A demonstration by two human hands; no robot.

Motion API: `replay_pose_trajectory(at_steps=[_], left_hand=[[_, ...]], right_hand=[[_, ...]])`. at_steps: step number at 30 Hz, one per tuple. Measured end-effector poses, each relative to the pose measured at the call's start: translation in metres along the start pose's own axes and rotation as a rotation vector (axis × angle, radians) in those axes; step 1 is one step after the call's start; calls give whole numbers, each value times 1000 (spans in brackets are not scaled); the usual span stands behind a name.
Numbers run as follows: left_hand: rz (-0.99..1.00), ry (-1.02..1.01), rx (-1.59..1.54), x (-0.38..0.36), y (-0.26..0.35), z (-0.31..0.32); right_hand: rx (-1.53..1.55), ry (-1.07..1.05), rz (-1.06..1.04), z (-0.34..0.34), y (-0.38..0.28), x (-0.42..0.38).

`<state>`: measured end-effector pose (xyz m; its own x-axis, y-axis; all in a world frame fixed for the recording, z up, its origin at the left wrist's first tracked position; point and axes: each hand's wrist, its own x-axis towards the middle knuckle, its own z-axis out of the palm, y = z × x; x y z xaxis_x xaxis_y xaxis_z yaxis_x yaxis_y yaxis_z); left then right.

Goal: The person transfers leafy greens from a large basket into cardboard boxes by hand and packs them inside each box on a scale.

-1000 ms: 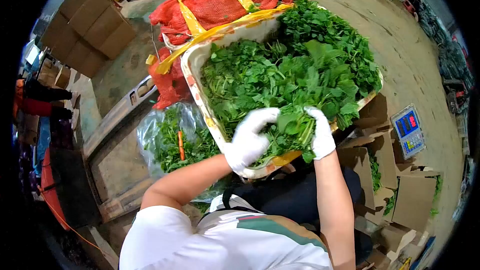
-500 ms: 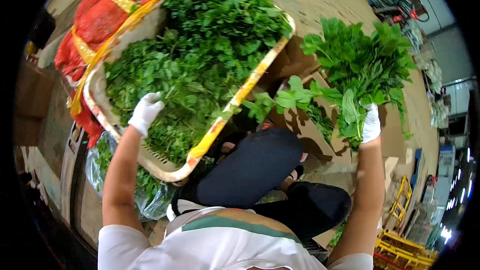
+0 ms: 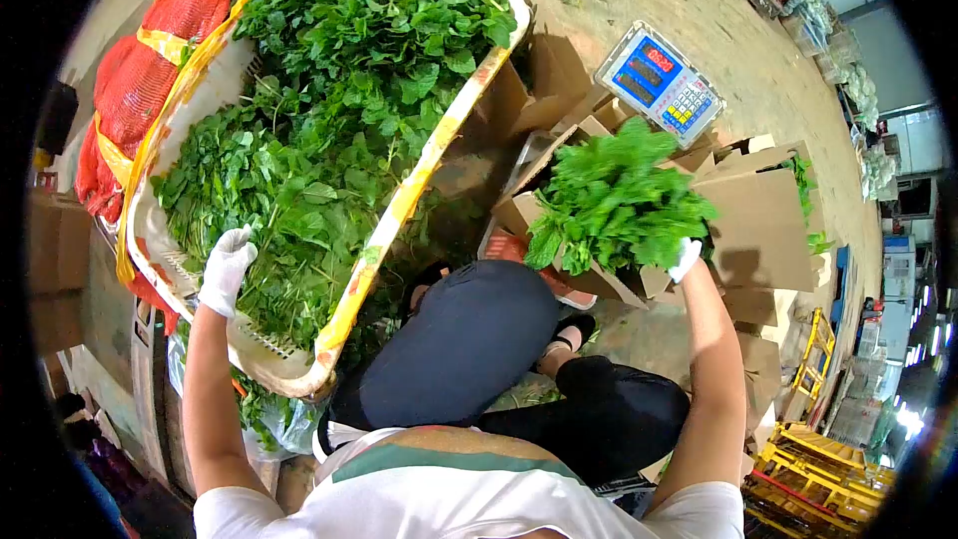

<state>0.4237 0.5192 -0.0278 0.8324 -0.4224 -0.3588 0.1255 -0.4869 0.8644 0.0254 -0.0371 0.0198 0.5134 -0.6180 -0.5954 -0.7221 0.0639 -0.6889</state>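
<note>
Right hand (image 3: 685, 260) grips the leafy herb bunch (image 3: 619, 202) by one end above the open carton (image 3: 621, 286), presumably sparing the leaves; left hand (image 3: 228, 269), closure indeterminable, is at the crate (image 3: 407, 190).

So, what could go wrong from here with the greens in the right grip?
1. The bunch of greens is held at one edge by the right grip, so loose stems might slip out.
2. Cardboard flaps stick up near the bunch and could snag or bend leaves.
3. The keypad display appears close by in this view; a wide swing might bump it.
</note>
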Motion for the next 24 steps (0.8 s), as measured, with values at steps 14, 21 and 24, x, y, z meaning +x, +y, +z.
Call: replay_pose_trajectory(at_steps=[14, 21, 24], left_hand=[[37, 72, 71, 3, -9, -5], [121, 102, 42, 12, -1, -19], [129, 189, 314, -7, 40, -9]], right_hand=[[-1134, 87, -5, 54, -70, -19], [-980, 147, -380, 15, -91, -29], [-475, -102, -11, 48, -53, 1]])
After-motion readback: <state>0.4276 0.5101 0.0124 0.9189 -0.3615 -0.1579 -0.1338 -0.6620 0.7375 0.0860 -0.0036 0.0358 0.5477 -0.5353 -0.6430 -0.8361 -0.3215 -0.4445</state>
